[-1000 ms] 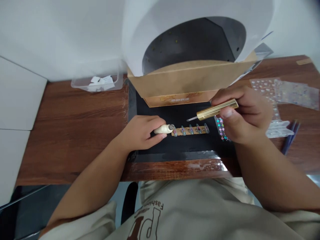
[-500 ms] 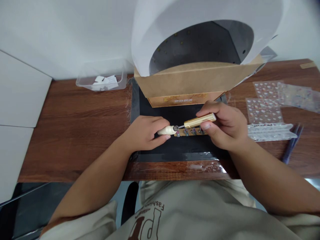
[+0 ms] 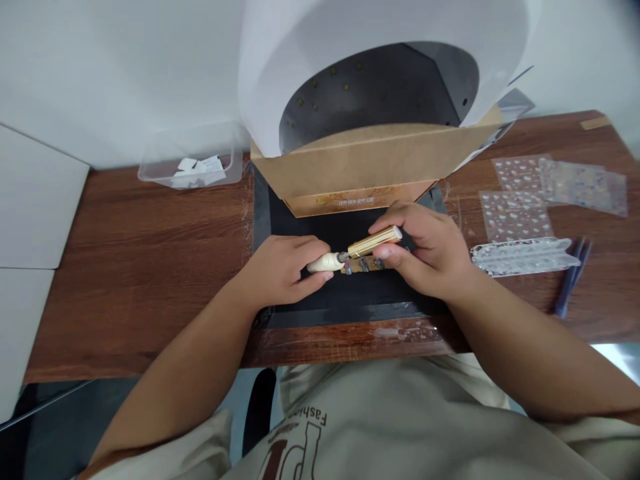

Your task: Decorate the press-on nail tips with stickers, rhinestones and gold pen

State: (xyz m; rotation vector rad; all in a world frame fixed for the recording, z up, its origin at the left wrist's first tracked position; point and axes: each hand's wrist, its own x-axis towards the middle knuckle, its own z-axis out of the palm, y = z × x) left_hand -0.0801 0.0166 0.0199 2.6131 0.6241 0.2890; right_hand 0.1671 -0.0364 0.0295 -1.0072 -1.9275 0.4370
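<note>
My left hand [image 3: 283,270] is closed, pinching a small cream-white nail polish bottle [image 3: 321,263] that lies sideways with its neck pointing right. Between the thumb and fingers of my right hand [image 3: 430,250] is a gold nail polish brush cap [image 3: 374,242], slightly tilted. Its lower end sits close to the bottle's dark neck, and little of the brush stem shows. Just below the cap, a narrow tan strip [image 3: 356,267] carries several small, shiny purple-grey pieces, probably false nails. My right fingers hide its right end. Under both hands lies a black mat [image 3: 350,297].
A white lamp [image 3: 260,87] with a dark opening stands on a cardboard box [image 3: 350,160] behind my hands. To the left sits a clear plastic bin [image 3: 233,170] with white papers. Patterned sheets [image 3: 515,217], a clear ridged plastic piece [image 3: 523,257] and blue sticks [image 3: 573,277] lie right.
The gold cap has come nearer the bottle's neck, and less of the brush stem is visible. The whole view has shifted slightly, with things appearing farther left.
</note>
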